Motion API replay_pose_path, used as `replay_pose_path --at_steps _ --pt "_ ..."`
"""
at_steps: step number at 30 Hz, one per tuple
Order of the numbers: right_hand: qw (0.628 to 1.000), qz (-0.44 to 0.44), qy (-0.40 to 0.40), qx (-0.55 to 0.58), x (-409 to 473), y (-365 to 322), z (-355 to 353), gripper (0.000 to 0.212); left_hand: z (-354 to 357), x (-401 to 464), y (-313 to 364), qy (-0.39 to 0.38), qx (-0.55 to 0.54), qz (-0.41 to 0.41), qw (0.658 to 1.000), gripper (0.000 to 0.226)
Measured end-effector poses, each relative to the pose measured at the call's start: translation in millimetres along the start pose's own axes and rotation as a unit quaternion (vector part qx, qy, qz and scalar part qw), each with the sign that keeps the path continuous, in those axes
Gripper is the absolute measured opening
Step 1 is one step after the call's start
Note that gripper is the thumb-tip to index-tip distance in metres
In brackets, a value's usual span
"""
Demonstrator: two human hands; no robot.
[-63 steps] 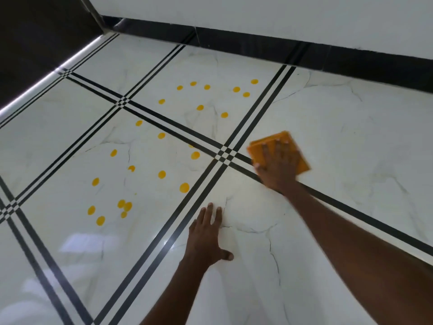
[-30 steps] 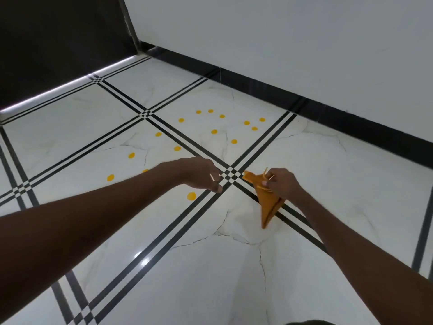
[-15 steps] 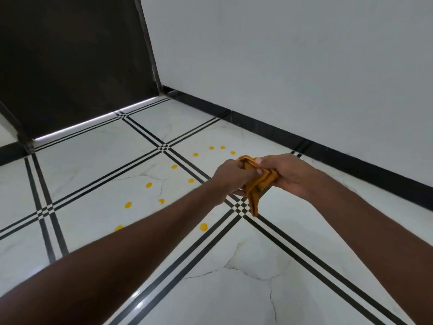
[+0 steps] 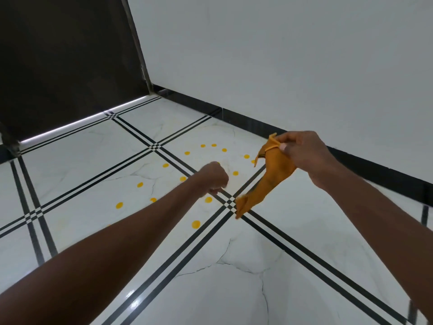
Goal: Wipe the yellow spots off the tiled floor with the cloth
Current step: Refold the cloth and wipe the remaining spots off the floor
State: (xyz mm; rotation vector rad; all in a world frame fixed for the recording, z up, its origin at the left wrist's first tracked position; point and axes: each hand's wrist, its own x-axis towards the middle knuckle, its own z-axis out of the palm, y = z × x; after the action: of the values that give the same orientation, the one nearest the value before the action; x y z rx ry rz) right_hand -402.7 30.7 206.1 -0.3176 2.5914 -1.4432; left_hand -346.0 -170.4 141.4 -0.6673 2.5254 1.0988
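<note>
My right hand [image 4: 304,156] pinches the top corner of the orange cloth [image 4: 269,179], which hangs loose in the air above the floor. My left hand [image 4: 214,177] is curled into a fist, holds nothing, and hovers to the left of the cloth. Several yellow spots [image 4: 195,224] dot the white tiled floor [image 4: 210,289] on two tiles beyond and below my left hand, some hidden behind it.
A white wall [image 4: 281,55] with a black skirting [image 4: 234,118] runs along the right and far side. A dark panel [image 4: 65,55] stands at the far left. Black double lines cross the tiles.
Both hands held the cloth together half a second ago. My left hand has let go and dropped away to the left; my right hand lifted the cloth up and to the right.
</note>
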Motion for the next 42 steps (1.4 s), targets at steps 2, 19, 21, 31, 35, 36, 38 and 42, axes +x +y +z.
replay_pose_path --at_steps 2,19,21,31,35,36,38,42 --pt "0.999 -0.03 -0.019 0.014 -2.2 -5.9 -6.6 0.027 -13.2 -1.1 8.3 -0.022 -0.05 0.048 0.997 0.046" --pt "0.86 0.328 -0.175 0.35 -10.5 92.9 -17.0 0.067 20.5 -15.1 43.2 -0.109 -0.225 0.011 0.968 0.073" --pt "0.918 0.273 -0.138 0.254 -9.9 76.8 -18.0 0.049 21.9 -13.7 37.5 -0.102 -0.24 -0.003 0.965 0.073" --pt "0.997 0.04 0.021 0.063 -12.8 51.8 -35.3 0.031 10.8 -8.4 43.7 0.065 -0.344 0.081 0.933 0.072" --pt "0.999 -0.013 0.042 0.028 -11.5 47.9 -43.6 0.031 -2.3 -9.3 48.9 0.079 -0.308 0.142 0.938 0.082" --pt "0.999 -0.02 0.041 0.029 -11.3 47.2 -47.2 0.031 -5.9 -10.1 50.0 0.07 -0.29 0.16 0.941 0.081" --pt "0.998 -0.037 0.037 0.028 -11.5 46.3 -53.1 0.027 -13.1 -13.4 52.3 0.062 -0.241 0.178 0.952 0.073" --pt "0.996 -0.069 0.049 -0.031 -11.6 51.6 -50.0 0.02 -21.1 -18.8 53.8 0.059 -0.129 0.205 0.968 0.046"
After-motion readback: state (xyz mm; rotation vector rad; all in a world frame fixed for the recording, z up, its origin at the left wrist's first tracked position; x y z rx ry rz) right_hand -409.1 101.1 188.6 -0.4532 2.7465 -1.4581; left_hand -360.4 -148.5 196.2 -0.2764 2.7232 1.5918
